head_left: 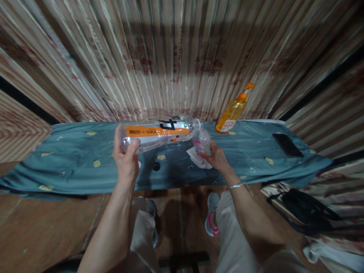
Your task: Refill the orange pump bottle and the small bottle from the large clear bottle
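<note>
My left hand (126, 151) is wrapped round the base of a large clear plastic bottle (156, 132) with an orange and white label. That bottle lies sideways in the air, its neck pointing right. Its mouth meets the top of a smaller clear bottle (202, 141) with pink print, which my right hand (216, 155) grips near its lower part. Beneath the small bottle a white paper (197, 158) rests on the cloth. Whether liquid passes between the two bottles I cannot tell. A small black cap (156, 166) lies below the large bottle.
A green-blue patterned cloth (79, 151) covers the narrow table. An orange pump bottle (231, 112) stands behind on the right. Farther right lies a black phone (287, 145). A black bag (307, 208) sits beyond the table's right front edge. Striped curtains (176, 57) hang close behind.
</note>
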The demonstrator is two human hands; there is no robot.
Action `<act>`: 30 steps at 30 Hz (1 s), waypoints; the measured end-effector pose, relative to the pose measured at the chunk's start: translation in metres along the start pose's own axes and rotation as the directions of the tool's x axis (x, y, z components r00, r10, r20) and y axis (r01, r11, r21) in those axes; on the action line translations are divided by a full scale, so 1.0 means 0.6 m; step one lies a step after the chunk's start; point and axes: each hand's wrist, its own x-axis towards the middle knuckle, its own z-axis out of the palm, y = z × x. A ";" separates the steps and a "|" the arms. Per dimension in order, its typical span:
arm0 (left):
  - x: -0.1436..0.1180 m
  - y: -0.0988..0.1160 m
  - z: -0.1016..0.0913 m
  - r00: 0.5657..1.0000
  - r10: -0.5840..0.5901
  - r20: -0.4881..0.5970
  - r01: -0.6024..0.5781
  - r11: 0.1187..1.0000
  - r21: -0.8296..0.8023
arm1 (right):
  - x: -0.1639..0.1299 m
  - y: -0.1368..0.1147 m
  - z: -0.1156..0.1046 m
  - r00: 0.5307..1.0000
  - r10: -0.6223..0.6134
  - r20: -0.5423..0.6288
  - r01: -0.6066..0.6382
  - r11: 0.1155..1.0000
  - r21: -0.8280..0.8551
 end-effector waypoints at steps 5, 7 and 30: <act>0.000 0.005 0.002 1.000 -0.021 -0.015 0.021 1.000 -0.011 | 0.000 0.008 0.004 0.999 -0.035 -0.020 0.035 0.999 -0.010; 0.000 0.009 0.005 0.999 -0.035 -0.029 0.034 0.999 -0.033 | 0.001 0.011 0.005 0.999 -0.030 -0.022 0.030 0.999 -0.019; 0.001 0.010 0.003 1.000 -0.017 -0.005 0.017 1.000 -0.023 | 0.003 0.018 0.006 0.999 -0.039 -0.008 0.039 0.999 -0.023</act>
